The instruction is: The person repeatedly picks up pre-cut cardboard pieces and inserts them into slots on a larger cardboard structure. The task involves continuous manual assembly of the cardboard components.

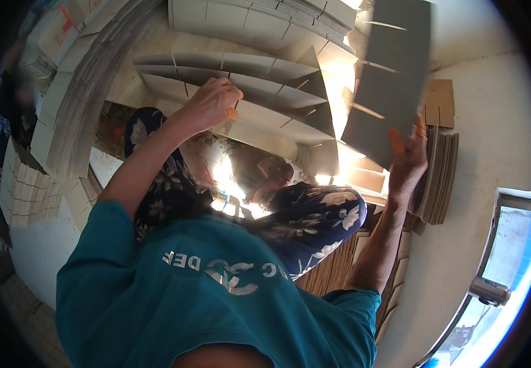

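My right hand [410, 156] grips the lower end of a grey slotted cardboard strip [391, 80], raised upright at the right with its slots along the left edge. My left hand [211, 103] is closed, its fingers curled on the top edge of the nearest long strip in a partly joined cardboard divider [265, 116]. That divider stands in front of my knees: several long strips run side to side, and a crosswise strip [327, 110] meets them at their right end. Just what the left fingertips pinch is partly hidden.
Stacks of slotted strips stand behind the divider [247, 21] and along the left [87, 98]. More cardboard stacks [440, 178] lean by the right wall. A glass door with a metal handle [489, 291] is at the lower right. Bright sunlight falls between the strips.
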Tool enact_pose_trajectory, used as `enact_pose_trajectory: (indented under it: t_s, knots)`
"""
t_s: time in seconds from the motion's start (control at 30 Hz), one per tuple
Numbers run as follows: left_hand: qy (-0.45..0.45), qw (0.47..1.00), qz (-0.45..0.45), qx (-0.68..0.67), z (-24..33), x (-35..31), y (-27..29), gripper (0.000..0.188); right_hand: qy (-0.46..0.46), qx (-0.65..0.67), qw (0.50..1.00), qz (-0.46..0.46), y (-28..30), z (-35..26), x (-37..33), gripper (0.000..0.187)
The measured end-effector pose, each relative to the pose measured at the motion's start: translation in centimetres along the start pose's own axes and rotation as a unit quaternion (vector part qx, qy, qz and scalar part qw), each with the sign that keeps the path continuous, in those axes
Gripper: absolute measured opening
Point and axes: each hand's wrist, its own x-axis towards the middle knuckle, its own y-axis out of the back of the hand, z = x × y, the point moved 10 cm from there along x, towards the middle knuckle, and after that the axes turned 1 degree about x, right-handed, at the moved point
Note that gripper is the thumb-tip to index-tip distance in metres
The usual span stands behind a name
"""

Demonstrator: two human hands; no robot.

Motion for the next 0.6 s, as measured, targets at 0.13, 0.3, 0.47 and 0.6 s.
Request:
enact_pose_trajectory:
  t_s: [0.13, 0.3, 0.47, 0.6]
  knots:
    - [0.028, 0.999, -0.005, -0.043, 0.2, 0.2, -0.7, 0.011, -0.085, 0.058, 0.987, -0.123, -5.2, -2.2, -2.0, 0.057]
    - [0.016, 0.998, -0.023, -0.056, 0.3, 0.0, -1.7, 0.013, -0.032, 0.047, 0.985, -0.160, -8.4, -3.9, -2.7, 0.057]
    - [0.001, 0.996, 0.056, -0.073, 0.4, 0.6, 0.5, 0.023, -0.057, 0.005, 0.983, -0.177, -9.9, -3.5, -3.1, 0.060]
    - [0.021, 0.997, 0.077, 0.003, -0.6, 3.5, 2.9, 0.036, -0.085, 0.020, 0.976, -0.200, -10.1, -2.7, -3.2, 0.055]
